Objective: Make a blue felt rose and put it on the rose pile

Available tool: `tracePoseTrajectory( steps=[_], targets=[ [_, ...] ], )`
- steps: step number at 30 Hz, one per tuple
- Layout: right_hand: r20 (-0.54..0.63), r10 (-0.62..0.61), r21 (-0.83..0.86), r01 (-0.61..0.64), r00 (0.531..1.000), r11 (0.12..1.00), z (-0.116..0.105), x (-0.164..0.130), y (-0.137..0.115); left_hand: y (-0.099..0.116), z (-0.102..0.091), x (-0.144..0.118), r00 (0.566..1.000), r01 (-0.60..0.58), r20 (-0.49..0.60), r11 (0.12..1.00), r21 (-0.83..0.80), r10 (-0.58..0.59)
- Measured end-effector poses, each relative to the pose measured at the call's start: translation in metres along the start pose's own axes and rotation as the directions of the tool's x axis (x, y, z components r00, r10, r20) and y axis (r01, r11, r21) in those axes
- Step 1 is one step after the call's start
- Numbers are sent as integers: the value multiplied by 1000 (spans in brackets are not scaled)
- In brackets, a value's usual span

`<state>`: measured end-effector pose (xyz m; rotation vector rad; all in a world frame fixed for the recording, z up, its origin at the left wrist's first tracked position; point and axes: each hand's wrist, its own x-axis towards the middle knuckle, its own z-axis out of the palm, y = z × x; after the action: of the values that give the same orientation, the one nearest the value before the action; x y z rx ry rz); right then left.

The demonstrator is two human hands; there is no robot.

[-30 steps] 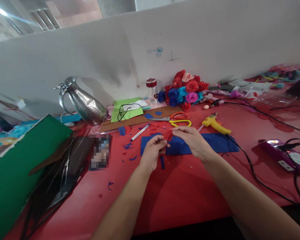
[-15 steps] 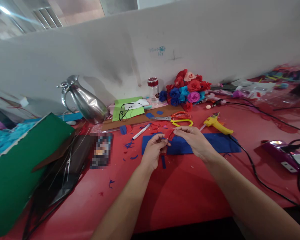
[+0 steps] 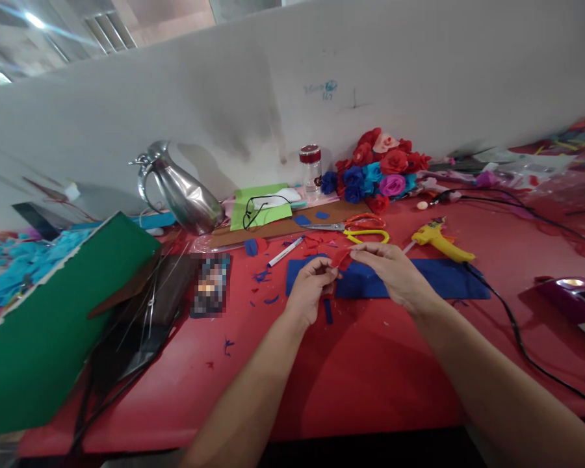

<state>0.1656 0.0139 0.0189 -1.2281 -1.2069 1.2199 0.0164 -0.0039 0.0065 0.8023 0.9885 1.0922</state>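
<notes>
Head view: both hands meet over the blue felt sheet [image 3: 409, 279], left hand [image 3: 311, 291] and right hand [image 3: 394, 272] pinching a small red felt piece [image 3: 340, 259] between fingertips. The thin piece could tear or slip if pulled apart too hard. Beyond lie scissors [image 3: 355, 226] and a glue gun [image 3: 439, 239]. A glass jar [image 3: 311, 170] stands by the wall on the bench [image 3: 370, 377]; its contents are unclear.

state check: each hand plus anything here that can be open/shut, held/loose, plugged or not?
left hand: pinched on the red felt piece
right hand: pinching the same piece
scissors: lying flat, blades look shut
glue gun: lying on its side, cord attached
marker: lying loose, cap state unclear
metal jug: upright
small jar: upright, red lid on
blue felt sheet: flat on table
</notes>
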Motion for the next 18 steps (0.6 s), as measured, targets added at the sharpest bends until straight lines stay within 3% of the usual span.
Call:
tracePoseTrajectory(
  steps=[18],
  targets=[
    [-13, -5, 2, 5, 1000, 1000, 0, 1, 3, -2, -1, 2, 1000, -9, -3, 1000, 20, 9]
  ],
)
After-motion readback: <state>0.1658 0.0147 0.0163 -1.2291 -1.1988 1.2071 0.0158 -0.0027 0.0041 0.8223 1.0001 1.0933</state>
